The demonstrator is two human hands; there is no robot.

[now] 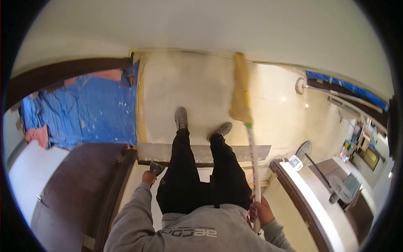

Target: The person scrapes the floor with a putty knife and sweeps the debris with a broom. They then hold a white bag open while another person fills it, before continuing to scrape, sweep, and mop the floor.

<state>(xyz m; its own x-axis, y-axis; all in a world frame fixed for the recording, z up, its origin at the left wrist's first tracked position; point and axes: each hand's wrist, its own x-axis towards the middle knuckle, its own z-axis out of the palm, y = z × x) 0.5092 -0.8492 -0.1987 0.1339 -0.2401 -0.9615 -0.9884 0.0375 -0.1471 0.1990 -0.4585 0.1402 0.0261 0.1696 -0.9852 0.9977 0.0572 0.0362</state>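
Observation:
My left hand (149, 178) is closed around a putty knife (157, 169), its wide dark blade pointing up beside my left thigh. My right hand (262, 211) grips the pale handle of a broom (241, 90) near its lower end. The broom stretches away in front of me, and its yellow head, slightly blurred, lies by the foot of the wall. A green collar joins head and handle. My shoes stand on the pale floor (161, 92), left of the broom.
A paint-spotted blue sheet (92, 111) covers the floor at left, near a dark brown door (79, 180). At right are a long-handled round brush (300, 85), a standing fan (304, 149) and a white-topped counter (312, 197). The wall (201, 25) rises ahead.

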